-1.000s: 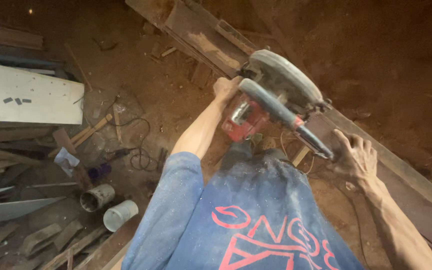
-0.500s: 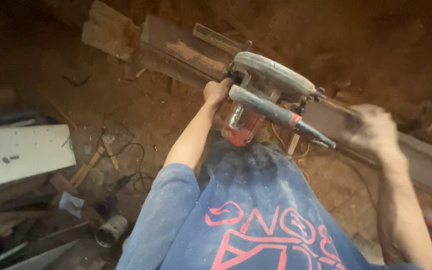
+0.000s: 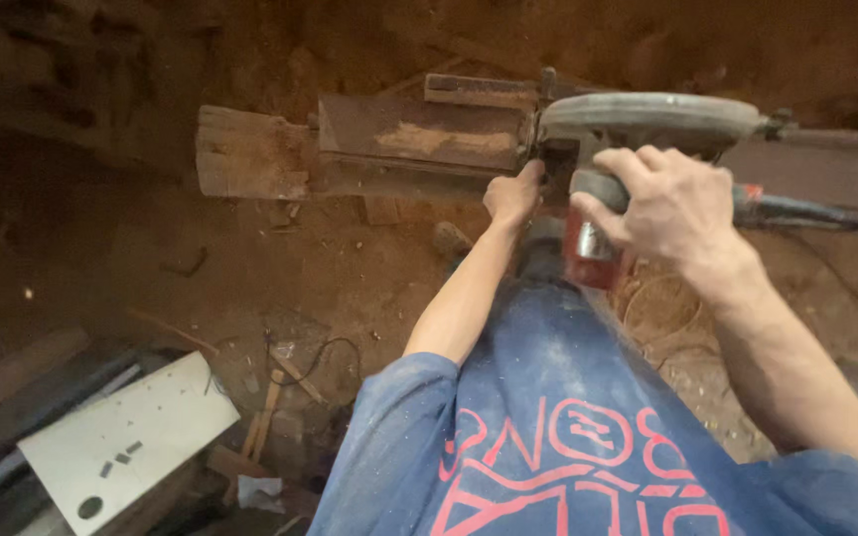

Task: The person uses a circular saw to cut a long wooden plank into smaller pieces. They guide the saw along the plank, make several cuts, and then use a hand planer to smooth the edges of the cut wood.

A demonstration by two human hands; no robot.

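Note:
A circular saw [image 3: 647, 124] with a grey blade guard and a red motor body rests on a long wooden plank [image 3: 419, 134] laid across the dirt floor. My right hand [image 3: 662, 203] is wrapped around the saw's handle. My left hand [image 3: 513, 194] is closed on the front of the saw, at the plank's near edge. A short block of wood [image 3: 250, 154] forms the plank's left end. My blue shirt with red print fills the lower middle of the view.
Reddish dirt floor all around. A white panel [image 3: 126, 437] with holes lies at lower left among grey boards and scrap sticks. A dark cable [image 3: 330, 352] loops on the ground. The saw's dark cord [image 3: 816, 210] runs off to the right.
My right hand left the plank on the right and took hold of the saw's handle. The view swung, so plank and saw now lie level across the top.

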